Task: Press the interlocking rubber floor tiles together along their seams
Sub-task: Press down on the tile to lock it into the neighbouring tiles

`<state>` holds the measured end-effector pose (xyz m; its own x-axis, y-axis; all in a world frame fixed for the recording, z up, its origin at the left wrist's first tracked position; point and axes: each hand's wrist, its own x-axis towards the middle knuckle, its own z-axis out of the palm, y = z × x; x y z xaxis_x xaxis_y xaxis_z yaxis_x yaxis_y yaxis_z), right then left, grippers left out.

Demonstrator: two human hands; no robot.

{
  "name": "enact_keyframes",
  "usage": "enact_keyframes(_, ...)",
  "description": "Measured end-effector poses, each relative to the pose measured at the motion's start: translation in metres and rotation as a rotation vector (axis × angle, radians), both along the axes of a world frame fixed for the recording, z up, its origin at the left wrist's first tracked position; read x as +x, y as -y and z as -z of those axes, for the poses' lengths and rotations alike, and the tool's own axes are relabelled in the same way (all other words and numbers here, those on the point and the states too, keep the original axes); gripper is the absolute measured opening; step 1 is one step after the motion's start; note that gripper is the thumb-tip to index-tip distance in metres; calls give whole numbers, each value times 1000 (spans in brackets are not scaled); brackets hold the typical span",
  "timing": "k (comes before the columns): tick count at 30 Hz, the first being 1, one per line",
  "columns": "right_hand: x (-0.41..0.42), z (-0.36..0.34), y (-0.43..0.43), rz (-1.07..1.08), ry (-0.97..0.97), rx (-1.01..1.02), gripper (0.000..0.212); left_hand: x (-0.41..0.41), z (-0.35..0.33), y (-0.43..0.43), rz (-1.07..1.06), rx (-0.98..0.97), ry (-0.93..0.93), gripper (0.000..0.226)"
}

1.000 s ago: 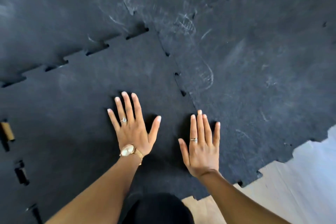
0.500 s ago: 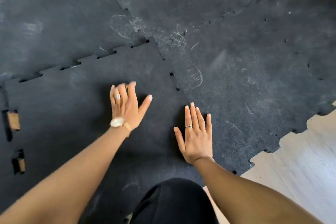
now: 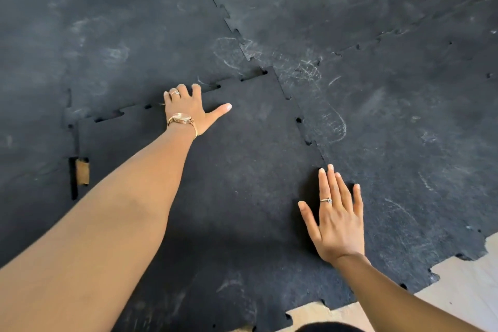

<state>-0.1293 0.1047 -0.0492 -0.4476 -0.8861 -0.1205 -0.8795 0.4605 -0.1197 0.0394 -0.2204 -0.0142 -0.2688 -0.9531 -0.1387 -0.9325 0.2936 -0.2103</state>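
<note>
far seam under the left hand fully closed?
No: along the far seam by the left hand, dark gaps show between the interlocking tabs on both sides of the fingers.

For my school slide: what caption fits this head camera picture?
Left hand presses the far seam of a black floor tile; right hand lies flat.

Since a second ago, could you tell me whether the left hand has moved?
Yes. The left hand has reached forward from mid-tile to the far seam, fingers on its notches.
</note>
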Motion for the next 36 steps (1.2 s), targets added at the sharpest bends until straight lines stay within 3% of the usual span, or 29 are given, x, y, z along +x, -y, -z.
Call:
enact_keyframes(9, 1, 0, -2, -23, -35, -6, 88, 21, -26, -4, 108, 24, 168, 120)
enact_keyframes(20, 3, 1, -9, -3, -65, -6, 88, 36, -25, -1, 168, 31, 86, 119)
enact_keyframes(24, 5, 5, -11, 16, -95, -23, 86, 39, -3, 4, 62, 115, -80, 119)
enact_keyframes(27, 4, 2, -9, 4, -103, -10, 85, 46, 19, -5, -27, 59, -231, 117)
enact_keyframes(36, 8, 0, -9, 4, -86, -28, 87, 89, 21, -60, -184, -13, -344, 112)
